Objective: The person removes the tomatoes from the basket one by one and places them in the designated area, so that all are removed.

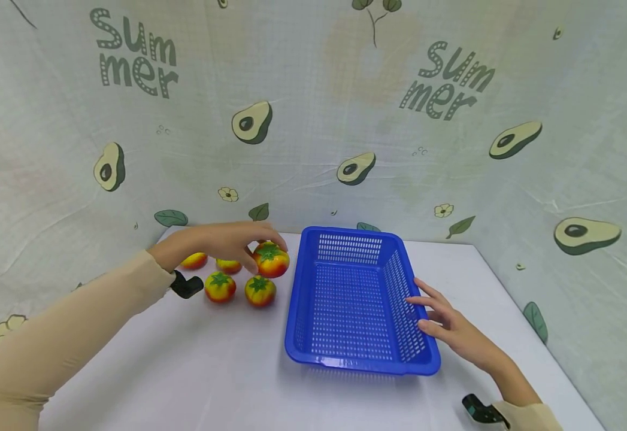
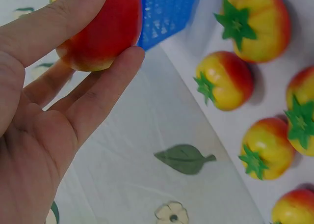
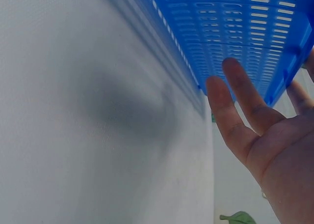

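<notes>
My left hand (image 1: 232, 240) holds a red and yellow tomato (image 1: 271, 261) with a green star-shaped top, left of the blue basket. In the left wrist view, the thumb and fingers (image 2: 105, 94) curve around the sides of this tomato. More such tomatoes (image 1: 220, 287) lie on the table below and beside that hand. A blue plastic basket (image 1: 364, 362) with slotted walls stands at the middle, its inside bare. My right hand (image 1: 453, 329) is at the basket's right rim with loosely spread fingers. In the right wrist view, two fingertips (image 3: 221, 89) lie along the basket's outer wall.
The table (image 1: 227, 371) is covered in white and ends just behind the basket. A pale cloth (image 1: 302, 90) printed with avocados, leaves and lettering hangs behind and at both sides. Black wrist cameras (image 1: 186, 285) sit at the cuffs of the beige sleeves.
</notes>
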Demonstrator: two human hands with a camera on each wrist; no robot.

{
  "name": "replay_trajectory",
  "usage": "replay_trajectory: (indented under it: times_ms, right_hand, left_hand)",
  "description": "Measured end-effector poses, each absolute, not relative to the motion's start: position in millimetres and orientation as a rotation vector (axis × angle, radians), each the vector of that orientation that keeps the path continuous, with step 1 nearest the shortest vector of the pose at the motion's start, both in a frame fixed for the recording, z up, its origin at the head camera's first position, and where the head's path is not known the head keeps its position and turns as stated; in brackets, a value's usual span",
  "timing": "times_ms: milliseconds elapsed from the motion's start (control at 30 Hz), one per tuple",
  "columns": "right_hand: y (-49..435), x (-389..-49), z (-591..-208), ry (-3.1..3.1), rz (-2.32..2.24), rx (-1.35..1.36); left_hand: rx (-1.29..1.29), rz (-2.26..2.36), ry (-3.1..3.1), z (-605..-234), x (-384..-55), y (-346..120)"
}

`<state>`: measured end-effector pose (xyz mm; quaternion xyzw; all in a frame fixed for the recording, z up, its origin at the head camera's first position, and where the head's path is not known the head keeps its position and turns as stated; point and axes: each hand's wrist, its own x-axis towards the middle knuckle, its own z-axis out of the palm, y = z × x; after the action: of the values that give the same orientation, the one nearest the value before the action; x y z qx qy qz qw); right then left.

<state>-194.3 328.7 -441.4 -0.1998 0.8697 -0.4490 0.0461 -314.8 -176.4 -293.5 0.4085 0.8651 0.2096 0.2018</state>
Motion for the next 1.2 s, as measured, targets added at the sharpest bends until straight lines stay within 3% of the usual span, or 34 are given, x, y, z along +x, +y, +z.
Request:
replay_trajectory:
  times_ms: [633,1200]
  right_hand:
    - [327.9,-194.0,-440.4,2.674,-1.348,-0.602]
    - [328.4,-193.9,-440.6,2.679,-1.344,-0.591]
  left_hand:
    - [0.938,0.574,2.585,-321.3,-324.0,-277.1]
    - [0.803,0.615,2.601,-344.3,-319.5,-321.7]
